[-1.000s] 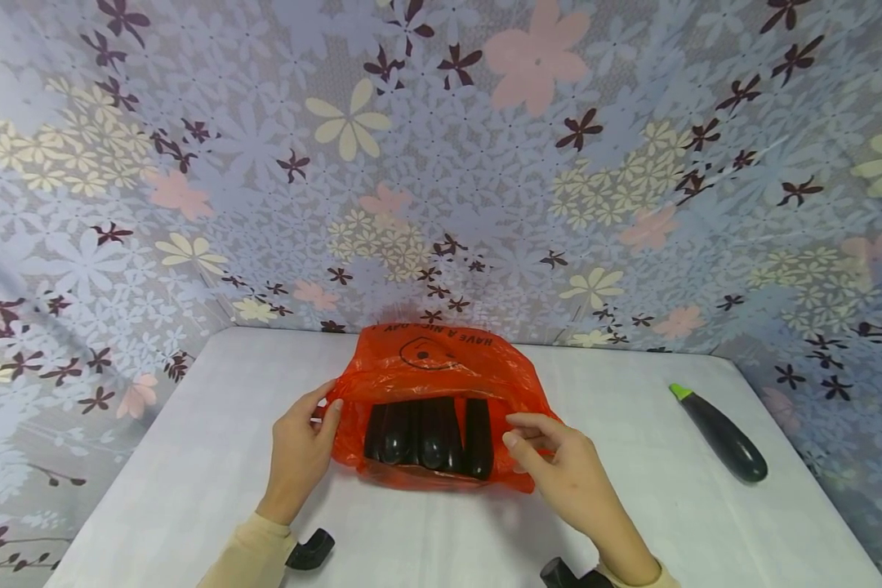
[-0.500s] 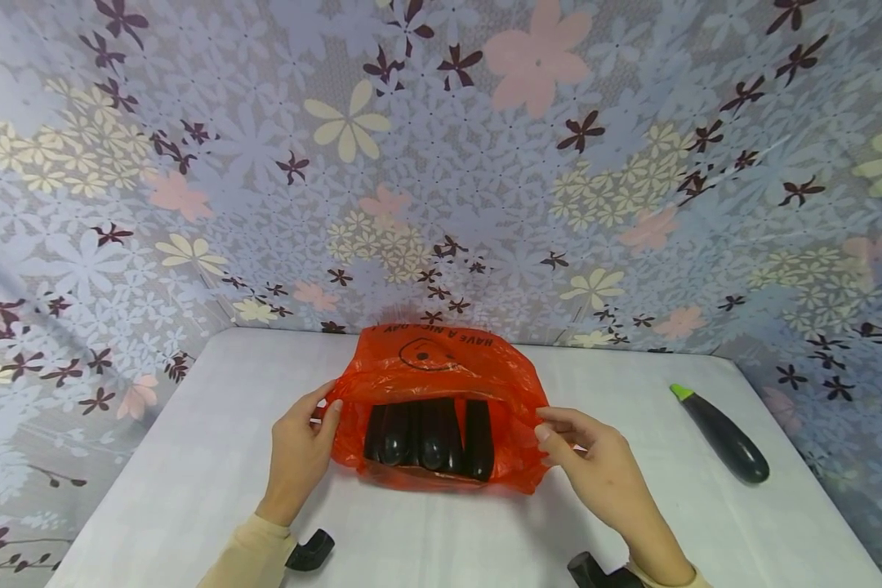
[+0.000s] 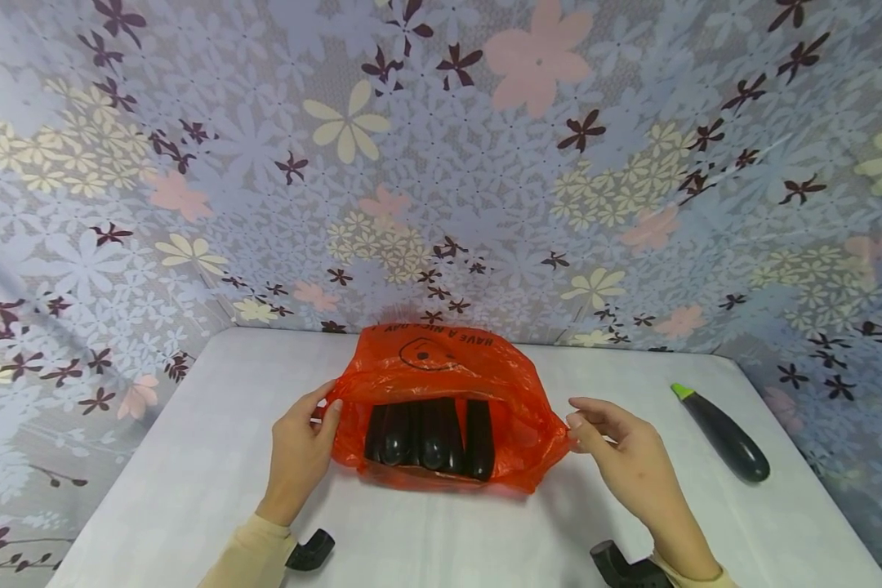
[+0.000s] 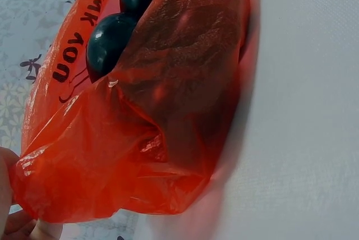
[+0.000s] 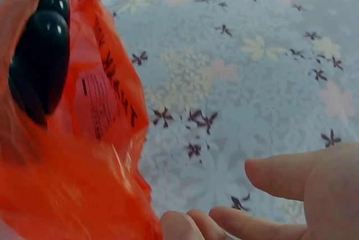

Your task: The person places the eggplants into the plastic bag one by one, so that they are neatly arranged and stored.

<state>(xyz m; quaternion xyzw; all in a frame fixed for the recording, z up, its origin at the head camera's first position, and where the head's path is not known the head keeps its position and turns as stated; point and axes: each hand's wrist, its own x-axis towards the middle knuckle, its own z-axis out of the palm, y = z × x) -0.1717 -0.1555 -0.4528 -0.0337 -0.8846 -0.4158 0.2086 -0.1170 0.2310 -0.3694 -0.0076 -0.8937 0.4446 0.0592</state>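
Note:
A thin red plastic bag [image 3: 441, 382] lies on the table with its mouth facing me. Several glossy dark purple eggplants [image 3: 435, 437] lie side by side in the mouth; they also show in the left wrist view as dark rounded eggplant ends [image 4: 111, 44]. My left hand [image 3: 299, 449] pinches the bag's left edge between thumb and fingers. At the right edge, my right hand [image 3: 628, 457] holds the film with its fingertips, drawing it out to a point. In the right wrist view, the bag [image 5: 120, 184] reaches the lower fingertips [image 5: 182, 226], while another digit stands apart.
One eggplant with a bright green cap [image 3: 728, 441] lies on the white tabletop [image 3: 779, 539] to the right. Dark curved camera mounts [image 3: 311, 550] sit by both wrists. Floral-patterned fabric [image 3: 441, 163] rises behind the table and along its sides.
My right hand has moved right from the bag's mouth, pulling its right edge outward and widening the opening. My left hand stays on the left edge, and the eggplants have stayed put.

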